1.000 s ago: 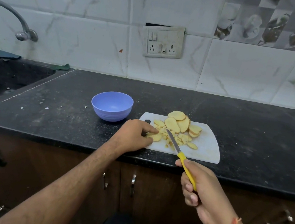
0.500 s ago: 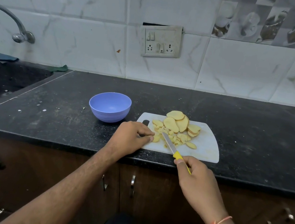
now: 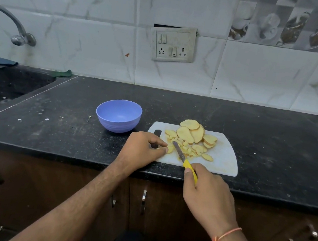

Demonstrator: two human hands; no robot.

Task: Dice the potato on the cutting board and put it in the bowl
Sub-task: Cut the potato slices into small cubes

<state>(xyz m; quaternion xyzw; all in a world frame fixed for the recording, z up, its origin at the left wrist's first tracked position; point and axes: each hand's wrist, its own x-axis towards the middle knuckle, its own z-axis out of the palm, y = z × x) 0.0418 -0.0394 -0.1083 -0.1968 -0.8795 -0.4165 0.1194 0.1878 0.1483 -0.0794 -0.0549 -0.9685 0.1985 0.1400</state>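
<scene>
On the cutting board (image 3: 223, 160), left hand (image 3: 142, 150) pinches potato (image 3: 186, 141); right hand (image 3: 208, 194) grips knife (image 3: 184, 160).

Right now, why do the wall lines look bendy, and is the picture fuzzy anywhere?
Head view: the wide-angle lens bows the wall tiles and the counter edge. The potato slices, knife and bowl look sharp. The corners go softer. The light is even and dim, with only faint shadows under the bowl and the left hand.

Around the cutting board (image 3: 227, 160): bare counter (image 3: 272, 138) right and behind; the bowl (image 3: 118, 115) stands close left; potato slices (image 3: 190, 133) crowd its back half
</scene>
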